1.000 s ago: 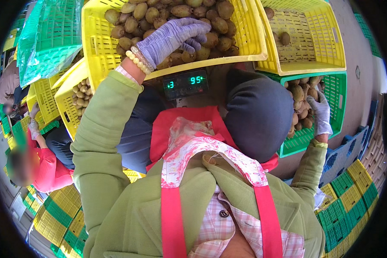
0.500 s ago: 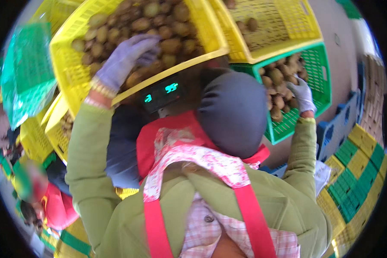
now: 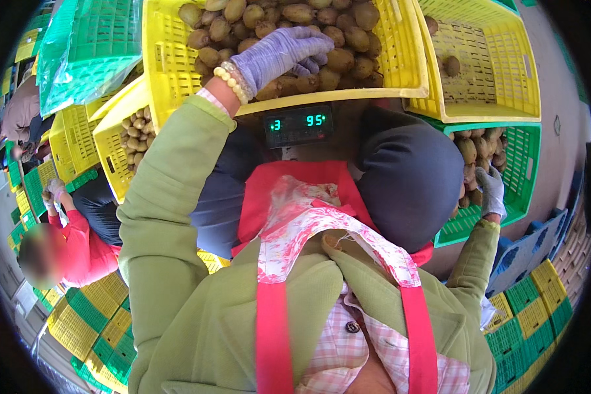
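My left hand [image 3: 279, 56], in a purple-grey knit glove with a beaded bracelet at the wrist, hovers over or rests on brown kiwifruit [image 3: 358, 39] in a yellow crate [image 3: 400, 72]. Its fingers reach out to the right, thumb apart below them, and I see no fruit gripped. At the right, my right hand [image 3: 491, 192], in a light grey glove, is inside a green crate [image 3: 522, 177]. Its fingers are apart and against a heap of kiwifruit [image 3: 467, 151]; the fingertips are partly hidden. Below the yellow crate's near edge is a scale display [image 3: 299, 126] with lit green digits.
A second yellow crate [image 3: 505, 72] with a few kiwifruit adjoins the green one. Another yellow crate [image 3: 108, 141] of kiwifruit is at the left, below plastic-wrapped green crates [image 3: 88, 56]. A person in red [image 3: 88, 253] sits at the left. Blue pallets [image 3: 525, 249] lie at the right.
The view has shifted, so the crates appear lower right and less blurred. My left hand stays over the yellow crate's kiwifruit. My right hand remains in the green crate, nearer its front.
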The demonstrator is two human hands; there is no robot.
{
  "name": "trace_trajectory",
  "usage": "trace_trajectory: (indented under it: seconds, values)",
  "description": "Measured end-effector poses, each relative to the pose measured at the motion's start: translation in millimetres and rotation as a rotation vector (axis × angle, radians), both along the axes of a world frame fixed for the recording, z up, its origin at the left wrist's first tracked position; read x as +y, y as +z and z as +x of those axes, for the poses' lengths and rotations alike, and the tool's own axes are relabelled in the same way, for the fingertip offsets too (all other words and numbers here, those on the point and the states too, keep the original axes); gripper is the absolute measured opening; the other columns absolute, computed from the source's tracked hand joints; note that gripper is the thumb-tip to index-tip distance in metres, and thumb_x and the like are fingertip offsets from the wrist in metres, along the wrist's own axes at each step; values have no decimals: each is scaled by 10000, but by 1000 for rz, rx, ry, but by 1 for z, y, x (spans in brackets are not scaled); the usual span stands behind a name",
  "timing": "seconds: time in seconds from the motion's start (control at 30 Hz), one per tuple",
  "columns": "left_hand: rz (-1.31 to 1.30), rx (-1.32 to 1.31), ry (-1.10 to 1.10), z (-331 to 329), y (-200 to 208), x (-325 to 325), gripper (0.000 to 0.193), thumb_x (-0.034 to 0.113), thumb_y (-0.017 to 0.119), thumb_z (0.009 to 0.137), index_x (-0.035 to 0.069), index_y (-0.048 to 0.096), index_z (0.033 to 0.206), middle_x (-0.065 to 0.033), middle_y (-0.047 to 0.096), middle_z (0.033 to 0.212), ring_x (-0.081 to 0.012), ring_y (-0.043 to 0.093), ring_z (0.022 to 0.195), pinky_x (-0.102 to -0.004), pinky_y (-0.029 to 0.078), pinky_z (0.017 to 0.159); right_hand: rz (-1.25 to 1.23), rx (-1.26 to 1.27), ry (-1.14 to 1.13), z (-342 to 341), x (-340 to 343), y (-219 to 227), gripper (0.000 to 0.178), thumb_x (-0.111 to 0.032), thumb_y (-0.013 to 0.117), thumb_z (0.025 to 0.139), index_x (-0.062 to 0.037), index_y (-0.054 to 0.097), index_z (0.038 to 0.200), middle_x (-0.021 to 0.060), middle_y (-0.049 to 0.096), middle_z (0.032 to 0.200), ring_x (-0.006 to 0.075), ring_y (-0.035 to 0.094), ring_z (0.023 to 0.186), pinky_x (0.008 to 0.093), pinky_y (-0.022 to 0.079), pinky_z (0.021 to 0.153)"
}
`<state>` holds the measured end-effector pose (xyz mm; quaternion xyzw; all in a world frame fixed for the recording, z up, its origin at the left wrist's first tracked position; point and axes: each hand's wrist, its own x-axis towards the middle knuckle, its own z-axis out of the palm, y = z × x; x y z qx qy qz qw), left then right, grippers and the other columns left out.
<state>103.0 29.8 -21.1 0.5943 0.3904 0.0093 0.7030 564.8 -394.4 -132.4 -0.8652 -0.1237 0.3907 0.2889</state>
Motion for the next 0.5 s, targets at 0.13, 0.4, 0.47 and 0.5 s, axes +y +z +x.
trace_trajectory:
  seconds: [0.13, 0.4, 0.47, 0.5]
  values:
    - [10, 9, 3, 0, 1, 0, 374, 336, 606, 947, 80, 606, 1220, -18, 650, 962, -93, 624, 840, -225, 519, 770, 23, 49, -37, -4, -2, 2, 429, -229, 754, 840, -24, 609, 1189, -16, 655, 910, 59, 567, 695, 207, 458, 579]
    - [16, 1, -4, -2, 2, 2, 367, 321, 620, 941, 75, 610, 1212, -21, 651, 957, -96, 627, 841, -230, 521, 766, 25, 105, -87, -5, -15, -15, 403, -252, 750, 842, -45, 625, 1164, -24, 653, 897, 56, 563, 682, 204, 442, 573]
    - [-4, -8, -4, -2, -2, 4, 365, 316, 622, 940, 71, 610, 1210, -23, 651, 957, -98, 628, 841, -232, 522, 765, 27, 113, -79, -6, -21, -22, 310, -250, 714, 866, -110, 638, 1133, -70, 638, 829, 56, 565, 642, 211, 425, 539]
    - [-2, 7, 4, -2, -3, 5, 363, 312, 623, 940, 69, 610, 1209, -25, 650, 956, -100, 628, 840, -233, 522, 765, 26, 116, -90, -9, -15, -20, 320, -244, 711, 866, -108, 633, 1145, -66, 640, 836, 58, 567, 645, 209, 425, 540]
